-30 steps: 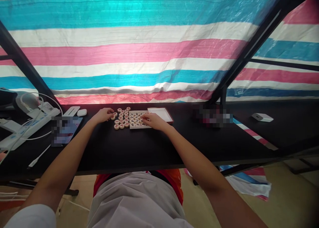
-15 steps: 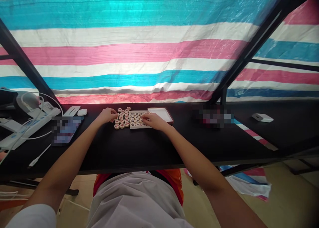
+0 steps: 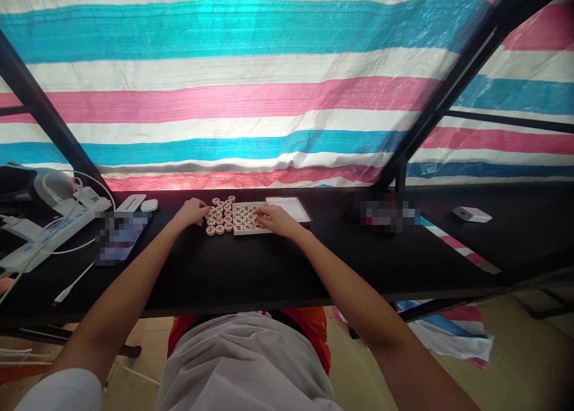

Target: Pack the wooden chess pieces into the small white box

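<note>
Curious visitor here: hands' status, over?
Left hand at red-marked pieces. Right hand over black-marked pieces in white box. Both grips unclear. Lid lies beyond right hand, apparently not blocking.

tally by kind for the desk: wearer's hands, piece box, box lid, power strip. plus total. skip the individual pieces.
Wearer's hands: 2 (left hand, right hand)
Piece box: 1
Box lid: 1
Power strip: 1
Total: 5
</note>
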Demonstrator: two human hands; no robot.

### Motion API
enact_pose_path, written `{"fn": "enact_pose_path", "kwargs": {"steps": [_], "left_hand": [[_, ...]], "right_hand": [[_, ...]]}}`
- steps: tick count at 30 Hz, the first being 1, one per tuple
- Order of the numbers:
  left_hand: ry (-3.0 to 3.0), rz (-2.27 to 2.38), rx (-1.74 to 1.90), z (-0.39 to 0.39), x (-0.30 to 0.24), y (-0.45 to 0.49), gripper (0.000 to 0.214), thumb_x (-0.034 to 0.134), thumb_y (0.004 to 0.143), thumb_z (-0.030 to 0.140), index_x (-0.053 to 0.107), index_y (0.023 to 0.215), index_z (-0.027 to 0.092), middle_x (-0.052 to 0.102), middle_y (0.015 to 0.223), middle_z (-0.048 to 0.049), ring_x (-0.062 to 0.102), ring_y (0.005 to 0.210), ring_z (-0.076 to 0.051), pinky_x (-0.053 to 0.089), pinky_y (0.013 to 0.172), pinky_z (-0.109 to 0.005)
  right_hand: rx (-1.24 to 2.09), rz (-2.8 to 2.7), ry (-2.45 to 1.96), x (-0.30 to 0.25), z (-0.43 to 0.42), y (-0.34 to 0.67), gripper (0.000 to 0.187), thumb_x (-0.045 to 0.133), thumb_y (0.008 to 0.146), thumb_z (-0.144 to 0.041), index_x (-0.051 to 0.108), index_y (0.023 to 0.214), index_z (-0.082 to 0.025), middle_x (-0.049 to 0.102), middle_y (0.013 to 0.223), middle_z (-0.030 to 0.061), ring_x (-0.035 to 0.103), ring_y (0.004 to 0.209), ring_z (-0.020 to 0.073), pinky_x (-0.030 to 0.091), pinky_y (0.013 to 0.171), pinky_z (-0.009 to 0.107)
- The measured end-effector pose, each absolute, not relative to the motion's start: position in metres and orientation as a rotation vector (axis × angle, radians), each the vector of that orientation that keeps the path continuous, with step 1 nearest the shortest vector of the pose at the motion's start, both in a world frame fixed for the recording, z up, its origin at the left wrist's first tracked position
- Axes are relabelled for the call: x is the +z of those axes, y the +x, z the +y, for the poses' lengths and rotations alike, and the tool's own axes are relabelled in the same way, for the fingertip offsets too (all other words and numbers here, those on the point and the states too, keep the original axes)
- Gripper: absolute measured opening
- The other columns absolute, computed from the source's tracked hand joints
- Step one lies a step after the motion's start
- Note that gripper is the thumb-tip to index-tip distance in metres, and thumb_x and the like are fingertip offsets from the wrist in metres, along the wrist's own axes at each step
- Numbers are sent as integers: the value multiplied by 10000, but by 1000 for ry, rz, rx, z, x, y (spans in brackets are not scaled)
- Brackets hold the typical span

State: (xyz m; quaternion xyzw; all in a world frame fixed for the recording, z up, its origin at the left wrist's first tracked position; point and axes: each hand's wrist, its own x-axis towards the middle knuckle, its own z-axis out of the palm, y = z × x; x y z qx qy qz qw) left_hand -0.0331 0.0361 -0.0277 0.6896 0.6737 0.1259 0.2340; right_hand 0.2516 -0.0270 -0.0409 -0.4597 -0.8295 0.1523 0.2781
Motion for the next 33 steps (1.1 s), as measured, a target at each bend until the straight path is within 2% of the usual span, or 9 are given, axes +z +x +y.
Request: {"fn": "enact_pose_path", "kwargs": {"steps": [2, 5, 8, 13, 17, 21, 24, 28, 33], "left_hand": [[2012, 1908, 301, 40, -25, -36, 306, 526, 803, 347, 673, 991, 155, 717, 814, -72, 682, 645, -179, 535, 601, -220], [2283, 1976, 293, 55, -18, -39, 353, 470, 817, 287, 657, 1101, 191, 681, 1093, -72, 647, 968, -233, 504, 836, -285], [2518, 1657, 206, 76, -15, -35, 458, 375, 834, 197, 587, 1239, 221, 602, 1254, -25, 570, 1119, -195, 429, 951, -255], [2569, 1541, -8, 92, -18, -32, 459, 364, 815, 193, 620, 1195, 220, 610, 1243, -10, 558, 1134, -185, 408, 966, -242], [2542, 1582, 22, 82, -19, -45, 432, 384, 830, 294, 623, 1176, 199, 634, 1199, -37, 589, 1069, -203, 433, 930, -261], [2511, 1567, 73, 70, -17, -51, 483, 388, 844, 376, 550, 1259, 189, 656, 1145, -53, 612, 1010, -206, 456, 892, -273], [2537, 1670, 15, 73, -12, -43, 505, 391, 846, 335, 491, 1317, 183, 616, 1219, -68, 583, 1075, -226, 441, 923, -302], [2664, 1539, 22, 90, -9, -13, 472, 318, 871, 256, 528, 1290, 200, 552, 1314, -36, 521, 1170, -191, 384, 993, -271], [2691, 1328, -108, 112, -14, 21, 429, 364, 857, 356, 623, 1184, 254, 603, 1250, -12, 558, 1108, -202, 403, 970, -280]], "right_hand": [[363, -2190, -1244, -42, -25, 252, 219, 519, 844, -158, 664, 1008, -157, 632, 999, 83, 578, 893, 168, 434, 808, 278], [298, -2183, -1247, -45, -22, 253, 225, 517, 849, -154, 665, 1019, -153, 623, 990, 88, 571, 922, 177, 426, 852, 293], [272, -2195, -1246, -48, -18, 255, 226, 518, 852, -157, 668, 1020, -162, 624, 977, 83, 567, 933, 182, 422, 868, 301], [302, -2196, -1233, -51, -17, 256, 226, 525, 847, -163, 666, 1024, -165, 623, 993, 86, 573, 940, 181, 429, 862, 297], [335, -2199, -1242, -51, -17, 256, 219, 529, 839, -166, 668, 1008, -167, 624, 1000, 82, 578, 916, 175, 436, 844, 295], [330, -2205, -1263, -50, -18, 256, 217, 528, 838, -175, 671, 1001, -175, 624, 990, 73, 583, 882, 168, 443, 818, 289], [328, -2203, -1239, -50, -18, 256, 216, 528, 837, -165, 671, 999, -171, 630, 1006, 78, 581, 922, 175, 439, 844, 292], [324, -2191, -1228, -50, -17, 256, 217, 525, 841, -155, 670, 1001, -164, 638, 1011, 89, 583, 937, 184, 438, 863, 306], [297, -2206, -1219, -49, -17, 256, 214, 516, 848, -157, 670, 998, -162, 647, 984, 84, 581, 931, 183, 435, 857, 306]]}}
